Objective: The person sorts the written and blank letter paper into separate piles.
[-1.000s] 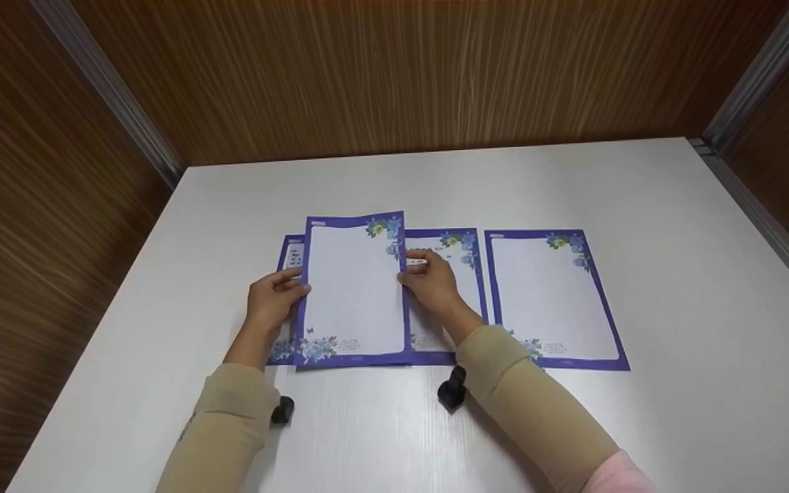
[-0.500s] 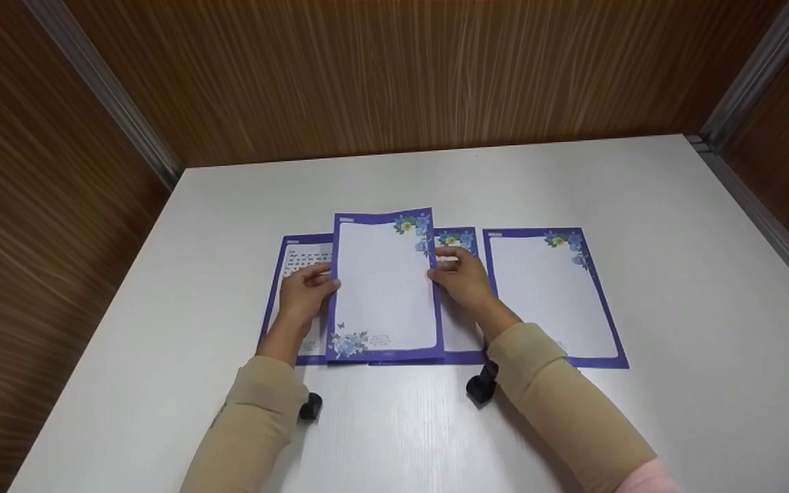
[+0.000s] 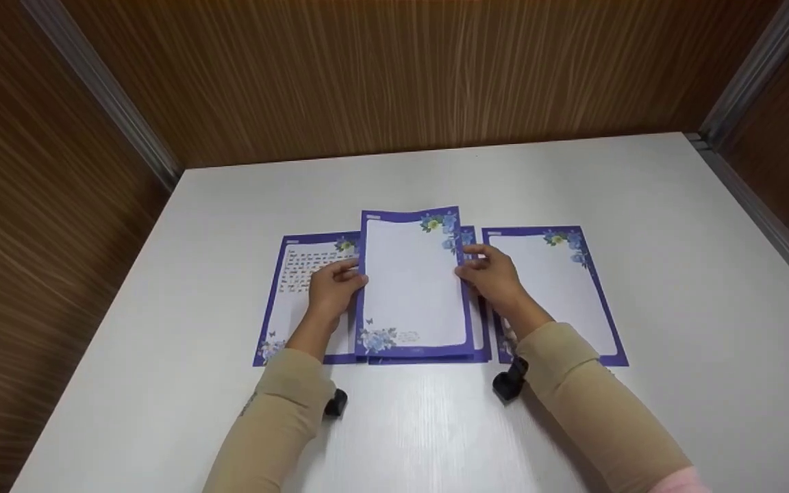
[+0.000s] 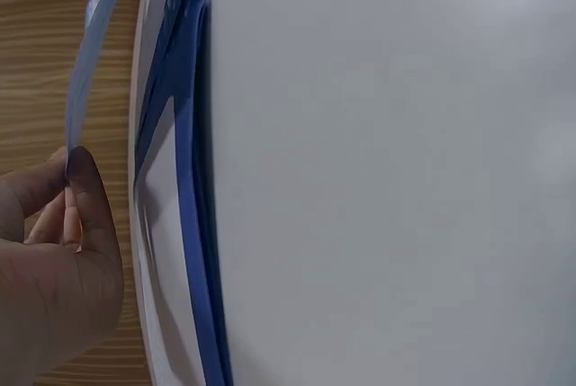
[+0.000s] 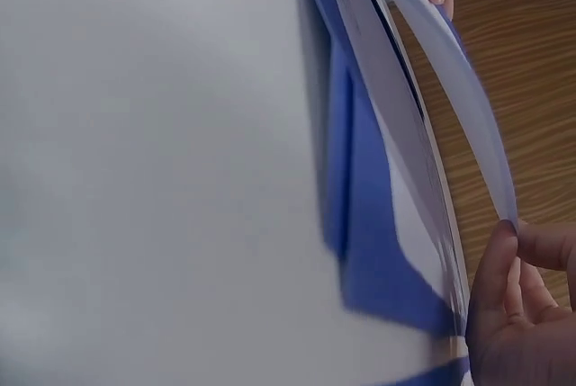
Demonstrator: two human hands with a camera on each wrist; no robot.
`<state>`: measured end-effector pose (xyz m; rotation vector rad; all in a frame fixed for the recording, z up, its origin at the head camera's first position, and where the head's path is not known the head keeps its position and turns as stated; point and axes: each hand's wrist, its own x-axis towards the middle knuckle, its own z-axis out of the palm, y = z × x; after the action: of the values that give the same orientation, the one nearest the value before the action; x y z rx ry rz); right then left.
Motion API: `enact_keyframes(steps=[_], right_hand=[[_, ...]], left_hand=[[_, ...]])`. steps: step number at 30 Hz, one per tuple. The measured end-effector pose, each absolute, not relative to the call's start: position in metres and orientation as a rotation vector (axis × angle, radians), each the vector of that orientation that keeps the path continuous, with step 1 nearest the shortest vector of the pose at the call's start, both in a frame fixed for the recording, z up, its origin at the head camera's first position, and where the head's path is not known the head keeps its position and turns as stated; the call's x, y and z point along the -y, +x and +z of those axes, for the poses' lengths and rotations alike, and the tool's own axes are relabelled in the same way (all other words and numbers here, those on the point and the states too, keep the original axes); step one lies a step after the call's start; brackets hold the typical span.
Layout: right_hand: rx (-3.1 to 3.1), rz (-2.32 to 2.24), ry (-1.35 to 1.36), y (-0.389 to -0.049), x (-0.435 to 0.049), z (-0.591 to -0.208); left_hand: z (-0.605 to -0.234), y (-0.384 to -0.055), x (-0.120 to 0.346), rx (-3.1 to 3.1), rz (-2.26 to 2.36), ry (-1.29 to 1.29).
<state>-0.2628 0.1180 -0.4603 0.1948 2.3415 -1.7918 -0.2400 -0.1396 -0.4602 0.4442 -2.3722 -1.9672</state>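
Between both hands a purple-bordered sheet of paper (image 3: 411, 287) with blue flowers is held above the table. My left hand (image 3: 333, 291) pinches its left edge between thumb and fingers, and my right hand (image 3: 494, 277) pinches the right edge. In the left wrist view the sheet (image 4: 85, 80) rises from the thumb and fingertips of that hand (image 4: 63, 251). The right wrist view shows it bowed, with the right hand (image 5: 522, 305) on its near edge. Below it lies a middle sheet (image 3: 482, 342), mostly covered. A sheet with handwriting (image 3: 305, 315) lies to the left.
A blank sheet with the same border (image 3: 552, 294) lies on the right of the white table (image 3: 394, 438). Black wrist devices (image 3: 509, 383) hang by both cuffs. Wood-grain panels (image 3: 394, 75) enclose the back and sides.
Both hands have carried the held sheet to the right, from over the left sheet to over the middle one. The handwriting on the left sheet has come into view.
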Motion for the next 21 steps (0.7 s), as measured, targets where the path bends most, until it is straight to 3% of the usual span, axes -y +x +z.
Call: enact_keyframes(steps=[21], right_hand=[[-2.391,-1.699,0.164,-0.260,-0.181,-0.456]], left_hand=[[-0.461,-0.244,0.081,2.404,-1.971,0.338]])
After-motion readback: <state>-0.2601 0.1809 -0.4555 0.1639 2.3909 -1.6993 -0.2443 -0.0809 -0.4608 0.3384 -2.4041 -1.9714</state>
